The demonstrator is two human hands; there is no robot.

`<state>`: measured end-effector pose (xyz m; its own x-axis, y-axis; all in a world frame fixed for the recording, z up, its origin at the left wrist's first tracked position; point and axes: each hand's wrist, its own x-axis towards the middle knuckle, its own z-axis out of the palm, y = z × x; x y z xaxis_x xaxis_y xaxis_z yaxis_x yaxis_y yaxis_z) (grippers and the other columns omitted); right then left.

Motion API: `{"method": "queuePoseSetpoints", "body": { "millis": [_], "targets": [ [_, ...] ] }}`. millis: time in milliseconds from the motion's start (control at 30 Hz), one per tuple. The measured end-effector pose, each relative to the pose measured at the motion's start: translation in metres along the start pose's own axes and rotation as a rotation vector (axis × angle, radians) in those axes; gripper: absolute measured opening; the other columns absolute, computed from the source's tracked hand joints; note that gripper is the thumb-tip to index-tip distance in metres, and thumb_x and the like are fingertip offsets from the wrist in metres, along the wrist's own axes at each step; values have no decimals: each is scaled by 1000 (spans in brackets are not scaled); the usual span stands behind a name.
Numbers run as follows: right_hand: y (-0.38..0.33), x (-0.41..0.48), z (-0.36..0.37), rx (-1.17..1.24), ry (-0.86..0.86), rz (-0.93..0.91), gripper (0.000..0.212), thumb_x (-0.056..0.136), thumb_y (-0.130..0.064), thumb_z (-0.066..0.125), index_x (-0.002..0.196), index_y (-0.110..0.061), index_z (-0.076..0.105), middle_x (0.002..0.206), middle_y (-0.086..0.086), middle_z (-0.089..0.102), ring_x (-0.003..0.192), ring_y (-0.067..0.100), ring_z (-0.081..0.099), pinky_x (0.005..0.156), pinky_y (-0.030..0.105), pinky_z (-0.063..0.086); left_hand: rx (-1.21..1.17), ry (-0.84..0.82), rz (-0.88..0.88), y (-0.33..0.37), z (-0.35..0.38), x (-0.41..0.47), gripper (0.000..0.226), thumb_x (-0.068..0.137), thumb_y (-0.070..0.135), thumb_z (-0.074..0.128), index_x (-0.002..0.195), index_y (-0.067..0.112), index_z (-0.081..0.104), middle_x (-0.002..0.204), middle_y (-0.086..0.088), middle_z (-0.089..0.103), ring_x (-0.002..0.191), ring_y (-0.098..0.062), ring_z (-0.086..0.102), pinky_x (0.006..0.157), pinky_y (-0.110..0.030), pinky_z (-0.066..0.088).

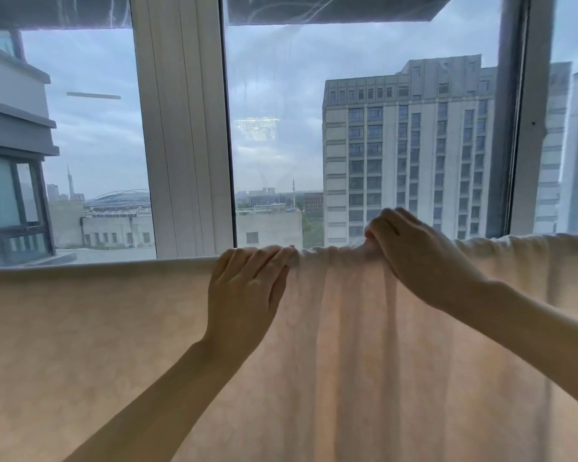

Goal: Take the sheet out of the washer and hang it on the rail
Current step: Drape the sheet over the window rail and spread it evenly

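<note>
The one sheet (114, 328) is out of the washer and draped over the rail, which lies hidden under its top fold. Its left stretch hangs flat, but the middle is bunched, so what is left is probably only spreading it smooth. Two hands work at the top edge. The left hand (244, 295) lies with fingers (264, 258) nearly straight on the fold, and the right hand (414, 261) clenches a gather of cloth.

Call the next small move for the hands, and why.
Probably draw the right hand rightward while the left hand pins the sheet: it hangs flat on the left but gathers in folds between the hands.
</note>
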<state>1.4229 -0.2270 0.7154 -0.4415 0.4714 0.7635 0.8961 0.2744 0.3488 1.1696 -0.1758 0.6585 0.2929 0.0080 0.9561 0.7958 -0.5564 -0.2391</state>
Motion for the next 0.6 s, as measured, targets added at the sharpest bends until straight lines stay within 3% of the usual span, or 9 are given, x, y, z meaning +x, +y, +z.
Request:
{"method": "queuePoseSetpoints", "body": {
  "millis": [167, 333, 467, 533, 600],
  "targets": [
    [52, -7, -8, -20, 14, 296, 10, 91, 2, 53, 99, -4, 54, 96, 11, 57, 84, 14, 45, 82, 26, 42, 15, -49, 28, 12, 8, 11, 26, 97, 24, 54, 114, 14, 70, 104, -2, 73, 89, -22, 67, 84, -40, 50],
    [52, -28, -16, -78, -56, 333, 10, 94, -1, 50, 101, -6, 55, 97, 8, 58, 88, 17, 52, 84, 29, 46, 11, -15, 90, 42, 27, 20, 27, 94, 20, 61, 120, 17, 68, 112, 1, 71, 93, -20, 67, 89, -42, 49],
    [43, -32, -24, -98, -54, 316, 9, 96, -3, 51, 102, -7, 56, 100, 6, 59, 90, 16, 53, 87, 26, 42, 22, 16, 156, 72, 46, 30, 31, 92, 16, 64, 122, 18, 66, 115, 1, 70, 90, -21, 67, 82, -40, 51],
    [41, -37, -26, -122, -52, 332, 8, 96, -5, 52, 101, -9, 57, 99, 4, 59, 89, 15, 53, 81, 23, 41, 50, 21, 175, 84, 55, 34, 36, 89, 11, 67, 124, 17, 65, 117, -1, 69, 89, -21, 67, 79, -39, 52],
    [40, -44, -26, -171, -42, 377, 7, 95, -6, 55, 96, -12, 57, 94, 0, 59, 83, 15, 55, 66, 17, 32, 95, 25, 181, 91, 62, 36, 38, 88, 9, 66, 125, 17, 64, 119, -2, 69, 86, -23, 67, 77, -38, 52]
  ]
}}
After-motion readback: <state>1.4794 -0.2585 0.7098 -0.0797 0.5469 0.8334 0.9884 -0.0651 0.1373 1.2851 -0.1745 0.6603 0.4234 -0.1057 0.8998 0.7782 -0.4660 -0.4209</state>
